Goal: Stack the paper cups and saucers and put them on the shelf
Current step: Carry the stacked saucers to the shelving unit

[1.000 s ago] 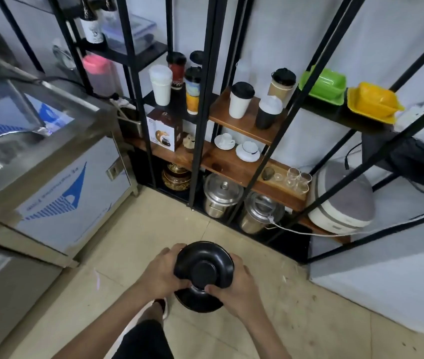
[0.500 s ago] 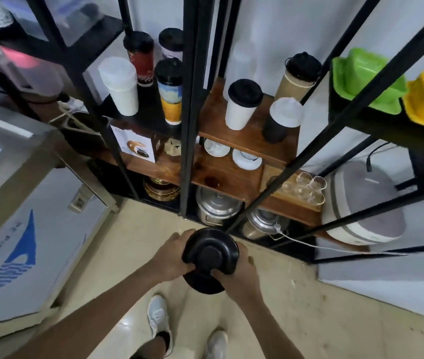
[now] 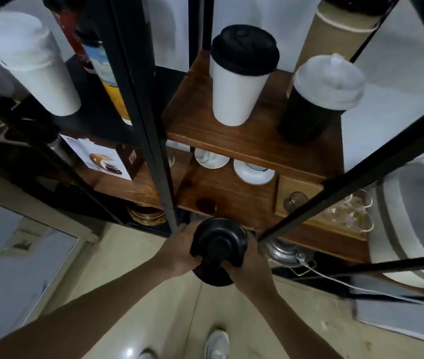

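Both hands, left hand (image 3: 179, 251) and right hand (image 3: 251, 269), clasp the stacked black saucers (image 3: 218, 246) from either side. That steadies them, level, just before the wooden shelf (image 3: 221, 193).

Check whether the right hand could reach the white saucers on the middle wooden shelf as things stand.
Probably not yet: the right hand shares its grip on the black saucer stack with the left hand. The white saucers sit set back under the upper board, with a slanted black bar alongside.
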{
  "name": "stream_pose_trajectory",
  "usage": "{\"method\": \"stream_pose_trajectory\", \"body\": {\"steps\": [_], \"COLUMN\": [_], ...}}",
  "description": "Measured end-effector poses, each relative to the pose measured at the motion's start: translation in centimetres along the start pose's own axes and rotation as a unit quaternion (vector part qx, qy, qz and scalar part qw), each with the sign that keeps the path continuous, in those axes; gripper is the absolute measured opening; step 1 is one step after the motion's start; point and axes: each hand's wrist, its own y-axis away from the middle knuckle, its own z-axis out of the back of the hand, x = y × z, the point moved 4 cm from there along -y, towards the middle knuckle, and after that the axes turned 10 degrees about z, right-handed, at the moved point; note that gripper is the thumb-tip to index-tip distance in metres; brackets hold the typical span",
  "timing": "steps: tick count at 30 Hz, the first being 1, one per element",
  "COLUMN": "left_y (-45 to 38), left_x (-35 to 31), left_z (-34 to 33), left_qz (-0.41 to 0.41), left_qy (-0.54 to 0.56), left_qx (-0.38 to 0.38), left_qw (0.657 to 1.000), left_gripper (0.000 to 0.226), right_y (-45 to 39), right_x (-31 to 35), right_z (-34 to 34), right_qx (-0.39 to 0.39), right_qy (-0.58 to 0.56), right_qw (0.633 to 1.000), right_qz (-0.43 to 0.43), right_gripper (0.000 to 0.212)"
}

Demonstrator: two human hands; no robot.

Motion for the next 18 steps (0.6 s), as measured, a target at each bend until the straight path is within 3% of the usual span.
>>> {"method": "stream_pose_trajectory", "body": {"steps": [7,18], "left_y": [-8.0,-12.7], "left_x": [-0.6,0.0], "left_z": [0.2,0.1], "left_qz": [0.035,0.078], "left_qy": [0.003,0.081], "left_qx": [-0.055,-0.102], "left_qw": [0.998,0.988], "left_gripper": [0.093,0.098], "right_y": [-7.4,-13.3], "right_x": [-2.4,-3.5], "right_z": [0.2,-1.1], "right_qx": [0.004,-0.039], "right_qy": [0.053,0.031], "right_qw": [0.999,0.998], "right_qz": [-0.007,0.028], "right_gripper": [0.100,0.089]}}
